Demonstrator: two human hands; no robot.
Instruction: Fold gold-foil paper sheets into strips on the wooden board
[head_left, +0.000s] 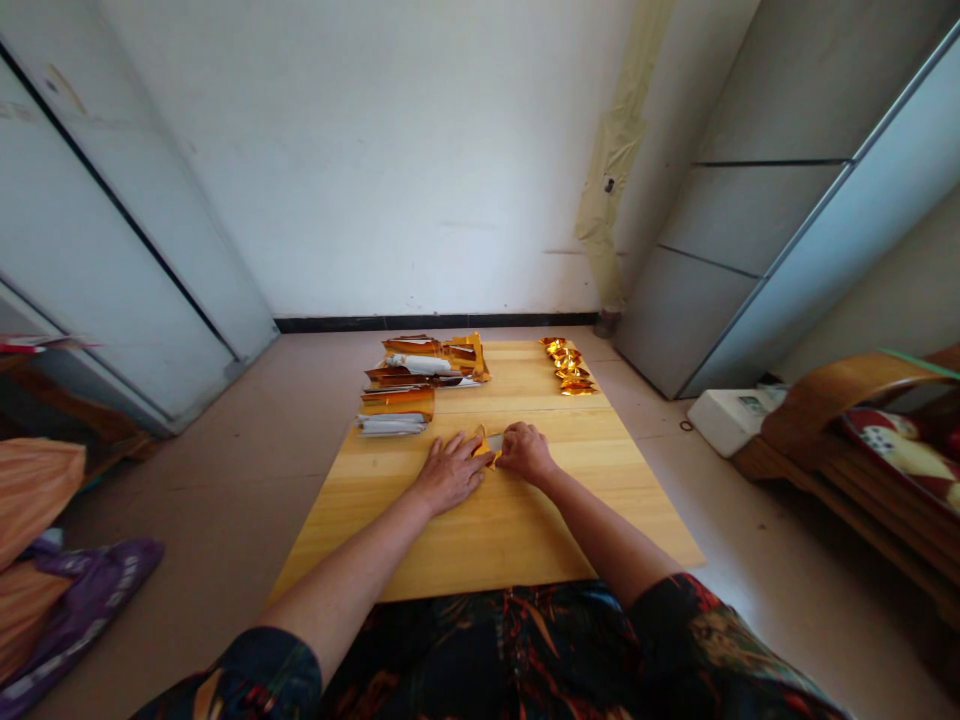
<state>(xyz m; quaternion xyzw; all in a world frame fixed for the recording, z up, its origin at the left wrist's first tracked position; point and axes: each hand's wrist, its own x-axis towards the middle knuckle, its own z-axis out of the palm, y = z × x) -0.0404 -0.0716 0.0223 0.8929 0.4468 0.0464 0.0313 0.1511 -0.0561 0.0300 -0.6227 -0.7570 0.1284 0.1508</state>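
On the wooden board, between my two hands, lies a small sheet of gold foil paper (487, 443), partly folded, with a pale side showing. My left hand (452, 472) rests flat on the board, fingers spread, its fingertips pressing the paper's left part. Curled in, my right hand (526, 453) pinches the paper's right edge; its fingertips are partly hidden. Beyond my left hand are stacks of gold and white foil sheets (397, 402). At the far right of the board sits a row of folded shiny gold foil pieces (571, 370).
The wooden board (600, 480) reaches from my lap toward the white wall (412, 180). A grey refrigerator-like cabinet (720, 200) stands at the right, near a white box (731, 418) and a wooden seat (840, 440). Orange and purple bags (97, 590) lie at the left.
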